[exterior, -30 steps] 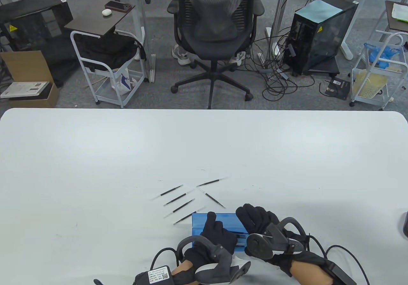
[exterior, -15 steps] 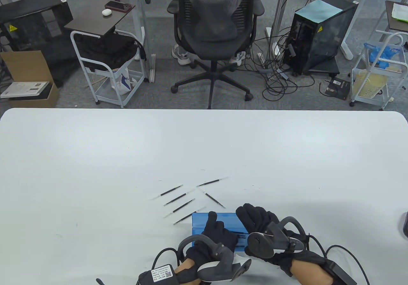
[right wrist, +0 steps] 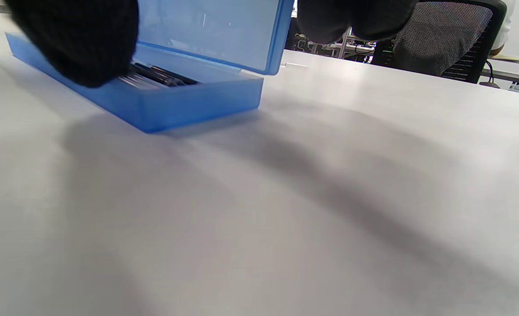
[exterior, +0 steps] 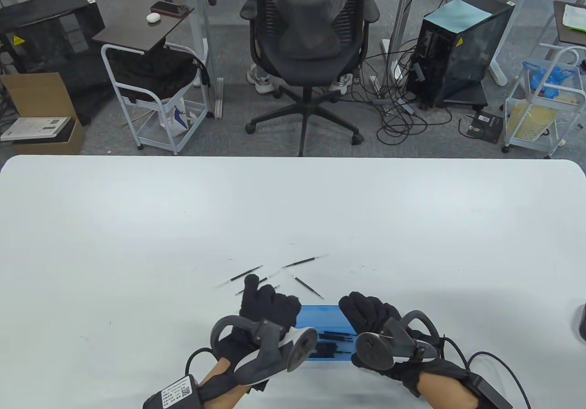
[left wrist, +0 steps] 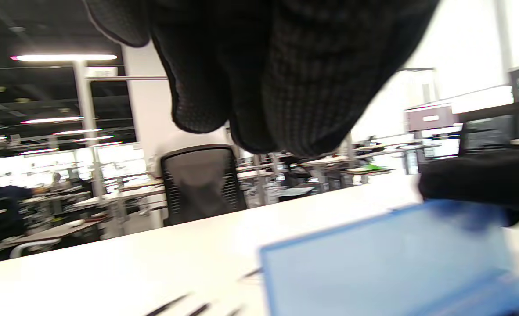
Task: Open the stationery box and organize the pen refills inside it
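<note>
Left hand leaves the box for the loose refills

Table view: the left hand [exterior: 265, 306] has moved off the blue stationery box [exterior: 327, 331] to the loose pen refills [exterior: 306, 261], fingers loosely curled, holding nothing; the right hand [exterior: 371, 310] still holds the raised lid.
Left wrist view: blurred fingertips [left wrist: 259, 101] above the white table [left wrist: 110, 263].
Right wrist view: refills in the box [right wrist: 158, 75]; an office chair [right wrist: 439, 37] behind.

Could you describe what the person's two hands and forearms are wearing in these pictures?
Both the left hand and the right hand wear black knit gloves. A grey, ring-shaped tracker with a round disc is strapped to the back of each. Black cables run back from the wrists. A black module with a white QR-code label sits on the left forearm, and a plain black one on the right.
</note>
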Tool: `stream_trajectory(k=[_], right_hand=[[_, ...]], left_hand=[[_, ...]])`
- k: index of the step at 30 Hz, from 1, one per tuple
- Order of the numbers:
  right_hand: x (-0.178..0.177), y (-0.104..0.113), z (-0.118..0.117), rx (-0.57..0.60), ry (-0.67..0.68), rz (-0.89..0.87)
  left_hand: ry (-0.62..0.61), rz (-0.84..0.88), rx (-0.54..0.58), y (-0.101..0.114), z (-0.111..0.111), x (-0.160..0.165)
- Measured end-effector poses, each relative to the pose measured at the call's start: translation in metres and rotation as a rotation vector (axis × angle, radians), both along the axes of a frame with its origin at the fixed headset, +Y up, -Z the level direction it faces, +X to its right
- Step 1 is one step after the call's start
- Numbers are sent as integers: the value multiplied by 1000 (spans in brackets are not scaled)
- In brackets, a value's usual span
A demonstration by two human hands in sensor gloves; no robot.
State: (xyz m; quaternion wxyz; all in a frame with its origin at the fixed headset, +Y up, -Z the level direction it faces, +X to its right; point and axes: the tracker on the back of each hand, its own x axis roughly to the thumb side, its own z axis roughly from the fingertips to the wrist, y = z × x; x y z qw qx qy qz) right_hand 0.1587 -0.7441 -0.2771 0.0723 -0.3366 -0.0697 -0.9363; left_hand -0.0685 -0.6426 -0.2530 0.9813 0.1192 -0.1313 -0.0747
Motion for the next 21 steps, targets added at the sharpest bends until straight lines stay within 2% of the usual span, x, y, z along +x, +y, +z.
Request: stream_trajectory(k=[5,9,14,21], right_hand=[[0,0,0,3,2,-2],[0,0,0,2,1,-2],[0,0,0,0,1,-2],[0,-1,-1,-5,3,-6]], left_hand=[[121,10,-70,-9,-23,-24],[184,6,-159,-35,-42,-36],[195,45,-283,-66,-60,-39],[181,67,-337,-86,-73,-35]])
